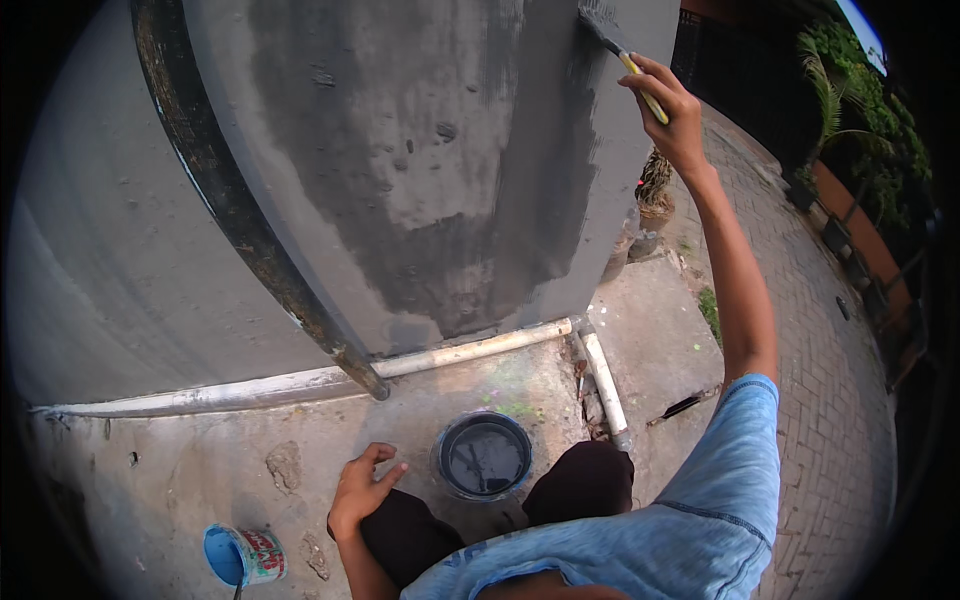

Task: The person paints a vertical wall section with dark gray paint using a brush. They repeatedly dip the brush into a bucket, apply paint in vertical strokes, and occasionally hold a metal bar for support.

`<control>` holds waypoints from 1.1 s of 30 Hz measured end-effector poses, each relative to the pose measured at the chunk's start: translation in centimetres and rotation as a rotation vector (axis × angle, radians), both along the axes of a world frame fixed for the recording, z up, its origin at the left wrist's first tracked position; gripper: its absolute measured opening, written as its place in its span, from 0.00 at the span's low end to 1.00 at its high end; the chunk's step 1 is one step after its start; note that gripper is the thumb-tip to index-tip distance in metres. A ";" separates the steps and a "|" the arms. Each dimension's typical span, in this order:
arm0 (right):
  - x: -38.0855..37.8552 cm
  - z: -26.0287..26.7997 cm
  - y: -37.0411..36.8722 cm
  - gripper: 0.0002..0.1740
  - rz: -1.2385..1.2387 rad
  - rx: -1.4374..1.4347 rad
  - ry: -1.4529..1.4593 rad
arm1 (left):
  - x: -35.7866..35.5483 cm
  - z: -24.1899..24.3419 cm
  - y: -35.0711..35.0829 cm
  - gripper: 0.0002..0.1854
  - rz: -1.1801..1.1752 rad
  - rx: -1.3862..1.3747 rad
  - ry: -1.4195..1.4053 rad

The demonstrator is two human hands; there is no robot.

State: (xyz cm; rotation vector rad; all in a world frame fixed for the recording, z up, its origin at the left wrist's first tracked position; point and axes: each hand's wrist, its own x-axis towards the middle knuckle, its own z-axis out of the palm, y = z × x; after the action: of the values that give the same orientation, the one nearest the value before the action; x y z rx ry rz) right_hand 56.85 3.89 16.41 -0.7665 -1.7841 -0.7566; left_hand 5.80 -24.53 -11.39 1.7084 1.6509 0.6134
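Note:
My right hand (670,112) grips a paintbrush (643,86) by its yellow and white handle, arm stretched up. The brush's dark bristles touch the grey wall (442,172) near its right edge. Darker, wet-looking patches spread over the wall's middle, around a lighter area with small pits. My left hand (367,484) rests by my bent left knee, fingers slightly curled, with nothing in it. To its right, a round bucket (485,455) of dark grey liquid stands on the concrete between my knees.
A small bucket (259,556), blue inside, lies or leans at the lower left. A dark pipe (247,217) runs down the wall. White pipes (472,349) follow its base and turn toward me. Potted plants (655,202) stand beyond the corner, beside a paved path (817,360).

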 end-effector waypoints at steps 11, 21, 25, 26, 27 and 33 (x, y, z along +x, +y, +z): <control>-0.3 2.3 -3.8 0.08 0.006 -0.627 -0.189 | -0.3 -0.2 -0.1 0.22 0.031 -0.092 0.034; 1.0 9.6 -0.2 0.09 -0.009 0.224 -0.016 | 0.1 -0.7 0.6 0.22 0.020 -0.033 0.023; 0.4 -1.2 -2.7 0.20 -0.049 -0.203 -0.131 | 0.0 -0.9 0.5 0.21 0.029 -0.023 0.013; -0.2 -2.7 -4.7 0.16 -0.069 -0.323 -0.146 | -0.1 -0.9 0.4 0.21 0.029 -0.010 -0.007; -0.6 -3.9 -6.3 0.14 -0.027 -0.492 -0.089 | -0.2 -0.9 0.5 0.21 0.019 -0.004 0.003; -7.3 -11.9 -11.3 0.09 0.333 -1.127 -0.277 | 0.1 0.8 -1.1 0.22 0.028 -0.035 0.099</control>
State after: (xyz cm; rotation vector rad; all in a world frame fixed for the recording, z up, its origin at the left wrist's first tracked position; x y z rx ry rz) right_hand 49.55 -7.43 4.52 -1.0408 -2.4882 0.4791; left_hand 5.92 -25.61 -10.58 1.7171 1.7473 0.5168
